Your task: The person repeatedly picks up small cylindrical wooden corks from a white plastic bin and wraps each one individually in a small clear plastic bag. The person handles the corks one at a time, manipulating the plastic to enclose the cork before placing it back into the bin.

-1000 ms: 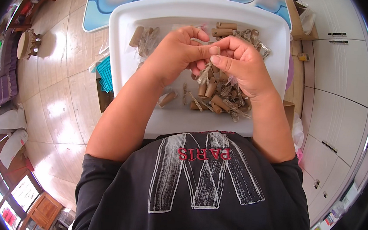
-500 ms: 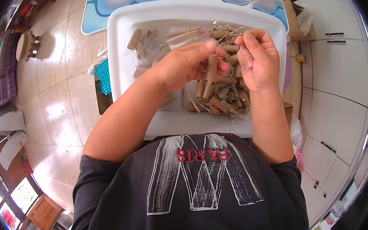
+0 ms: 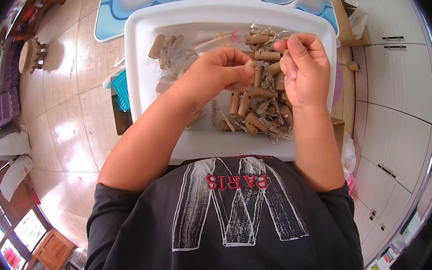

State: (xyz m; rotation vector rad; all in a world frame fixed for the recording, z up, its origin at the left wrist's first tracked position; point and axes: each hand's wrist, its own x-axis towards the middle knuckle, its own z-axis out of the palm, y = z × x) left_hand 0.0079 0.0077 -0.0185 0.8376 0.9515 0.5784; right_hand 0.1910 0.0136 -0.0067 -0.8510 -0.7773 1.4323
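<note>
Left hand differs from half a second ago: it now sits turned, and the long tube that hung below its fingers no longer shows lengthwise. Right hand shows little change.

Grip, left: thumb and fingers closed on what looks like the end of a brown tube, seen nearly end-on. Grip, right: thumb pressed to forefinger, other fingers curled; cannot tell whether anything thin is pinched there. Hands stand apart, both above the white tray.

Loose tubes lie heaped below and between the hands, mixed with twisted clear plastic. Clear bag lies beyond the left forearm, inside the tray.

Handling notes (judgement): a light grip on the tube's side should spare its rim from crushing. Steadying the left hand leaves fine work to the right fingertips. Staying over the tray lets a dropped piece land inside. Loose plastic could snag, so fingertips are best kept clear of the heap.
</note>
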